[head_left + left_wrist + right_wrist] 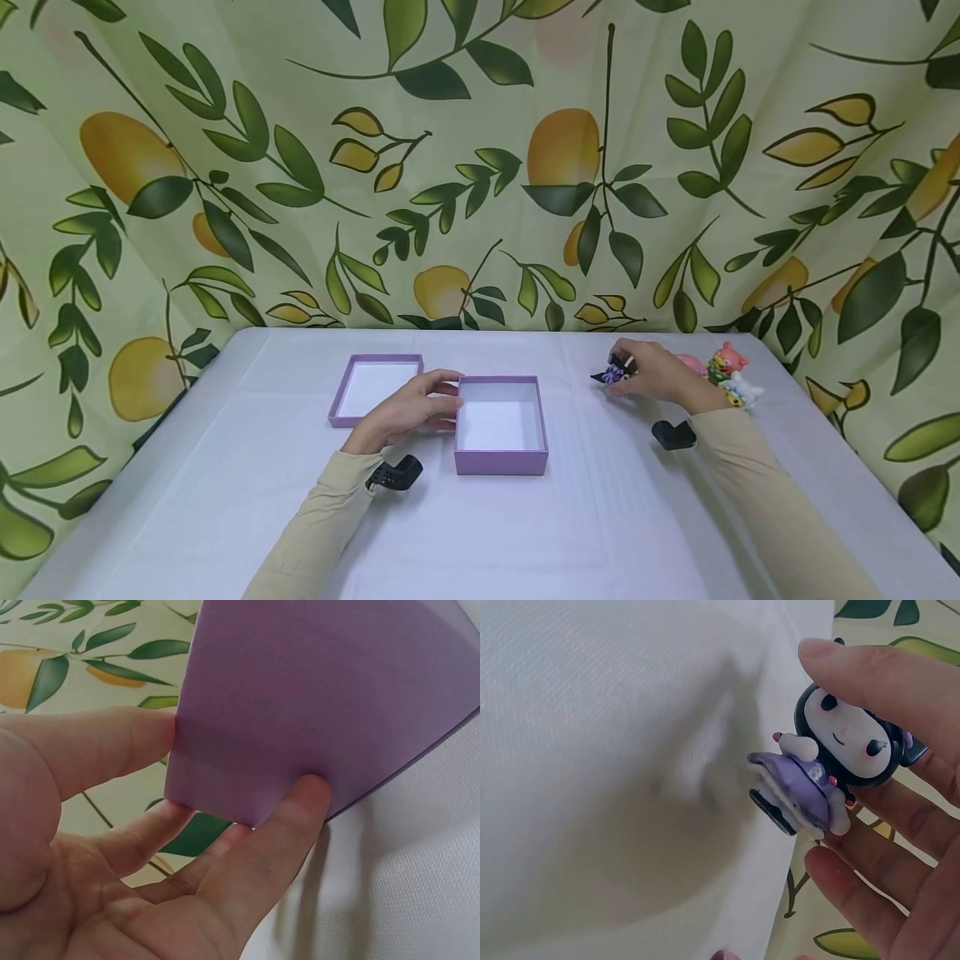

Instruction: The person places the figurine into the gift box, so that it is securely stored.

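One small figurine (821,769), dark-hooded and purple-dressed, is up in the person's right hand (656,375), to the right of the purple box (501,463) and well apart from it. Thumb and fingers pinch it about the head. The left hand (412,408) is at the box's left side, its fingers fairly straight, the tips touching wall and corner rather than curled around them.

From where I stand, the work looks to be in its early part. What is done: the box's mouth faces up, and a shallow piece I take for its lid (378,387) lies off to the left, inside up. What seems left is nearly everything else: the box shows only its white floor, the figurine is not yet set down, and the toy cluster (741,385) lies beyond the right wrist.

Counting up: one box, one lid, one figurine in hand. Of the others I make out at least three: a pink toy (692,363) mostly hidden by the hand, a reddish toy (730,358) and a white toy (746,390). Whether the yellow bits (733,400) below make another, I cannot tell. Two black wrist devices (405,472), one white-covered table (585,533), one fruit-printed curtain (562,150) behind.
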Tool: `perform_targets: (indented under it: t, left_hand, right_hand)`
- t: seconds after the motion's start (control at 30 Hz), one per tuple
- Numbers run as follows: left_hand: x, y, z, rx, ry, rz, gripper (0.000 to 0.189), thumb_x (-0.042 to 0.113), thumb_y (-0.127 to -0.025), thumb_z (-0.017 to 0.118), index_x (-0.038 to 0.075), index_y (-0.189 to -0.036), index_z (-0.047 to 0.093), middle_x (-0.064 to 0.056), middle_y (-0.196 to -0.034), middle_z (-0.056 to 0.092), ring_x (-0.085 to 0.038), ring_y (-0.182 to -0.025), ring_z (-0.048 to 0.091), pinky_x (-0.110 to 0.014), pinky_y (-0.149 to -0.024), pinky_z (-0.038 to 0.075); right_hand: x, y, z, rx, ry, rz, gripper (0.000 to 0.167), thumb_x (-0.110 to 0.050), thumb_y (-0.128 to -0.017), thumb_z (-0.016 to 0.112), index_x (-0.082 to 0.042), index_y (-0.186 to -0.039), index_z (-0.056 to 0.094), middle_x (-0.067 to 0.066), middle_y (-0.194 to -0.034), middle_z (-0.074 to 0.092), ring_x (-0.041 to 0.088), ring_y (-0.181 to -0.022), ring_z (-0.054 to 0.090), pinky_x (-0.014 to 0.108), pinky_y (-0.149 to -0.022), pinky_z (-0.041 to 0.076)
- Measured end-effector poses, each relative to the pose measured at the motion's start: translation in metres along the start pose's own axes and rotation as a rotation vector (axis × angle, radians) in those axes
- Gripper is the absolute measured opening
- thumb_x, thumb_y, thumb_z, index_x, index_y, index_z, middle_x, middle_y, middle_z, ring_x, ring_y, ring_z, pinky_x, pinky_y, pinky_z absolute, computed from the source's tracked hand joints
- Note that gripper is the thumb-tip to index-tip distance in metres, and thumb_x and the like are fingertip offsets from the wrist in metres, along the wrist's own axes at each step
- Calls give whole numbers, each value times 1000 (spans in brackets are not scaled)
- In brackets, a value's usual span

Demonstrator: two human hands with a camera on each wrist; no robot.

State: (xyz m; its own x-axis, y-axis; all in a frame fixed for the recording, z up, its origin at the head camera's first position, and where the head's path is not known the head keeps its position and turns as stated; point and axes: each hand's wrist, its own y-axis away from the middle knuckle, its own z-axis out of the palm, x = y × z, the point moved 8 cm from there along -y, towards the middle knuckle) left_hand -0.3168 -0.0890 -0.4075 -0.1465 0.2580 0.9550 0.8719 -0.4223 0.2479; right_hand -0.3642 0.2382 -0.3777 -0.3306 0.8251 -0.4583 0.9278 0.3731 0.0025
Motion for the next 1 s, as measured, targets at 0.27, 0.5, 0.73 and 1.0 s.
perform_targets:
  t: [0.27, 0.5, 0.73, 1.0]
  left_hand:
    - [0, 1, 0, 29, 3, -22, 52, 6, -96, 60, 2, -145, 42, -22, -136, 48, -24, -100, 64, -44, -96, 59]
    - [0, 1, 0, 28, 2, -20, 52, 6, -96, 60, 1, -145, 42, -22, -137, 47, -25, -99, 64, -44, -97, 58]
    - [-1, 1, 0, 26, -6, -14, 51, 6, -96, 60, 1, -144, 43, -22, -137, 47, -25, -99, 64, -44, -96, 59]
    - [-1, 0, -1, 28, -18, -13, 51, 7, -96, 60, 1, -144, 44, -22, -138, 48, -24, -99, 65, -43, -96, 59]
  right_hand:
    - [-2, 0, -2, 27, -29, -1, 40, -22, -76, 86, -4, -104, 64, 14, -101, 67, 20, -84, 62, 29, -70, 53]
    - [-6, 0, 1, 52, -61, -6, 39, -23, -76, 86, -5, -103, 65, 12, -99, 67, 16, -79, 61, 25, -64, 50]
    - [-15, -1, 2, 56, -83, -12, 39, -21, -76, 86, -4, -105, 66, 14, -100, 68, 18, -82, 65, 25, -66, 52]
    - [-25, -4, 4, 78, -108, -57, 39, -20, -76, 86, -3, -106, 66, 13, -99, 69, 17, -80, 67, 23, -65, 52]
